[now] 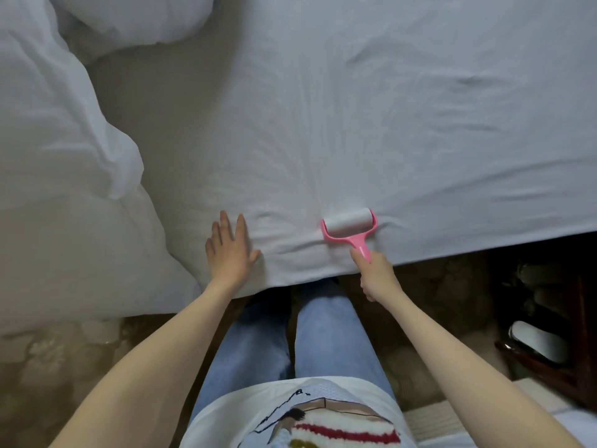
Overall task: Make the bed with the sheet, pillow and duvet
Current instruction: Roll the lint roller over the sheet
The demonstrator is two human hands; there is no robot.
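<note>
A white sheet [371,118] covers the mattress, with fine creases fanning out from its near edge. My left hand [227,250] lies flat on the sheet by that edge, fingers straight and spread. My right hand [374,276] grips the handle of a pink lint roller [350,226], whose white roll rests on the sheet close to the edge. A bunched white duvet [55,176] is heaped over the left side of the bed. A white pillow [135,17] lies at the top left, partly cut off by the frame.
I stand against the bed's near edge, my legs in blue jeans [323,334] on a patterned brownish floor [64,367]. A dark wooden piece of furniture [546,347] with a white item on it stands low at the right.
</note>
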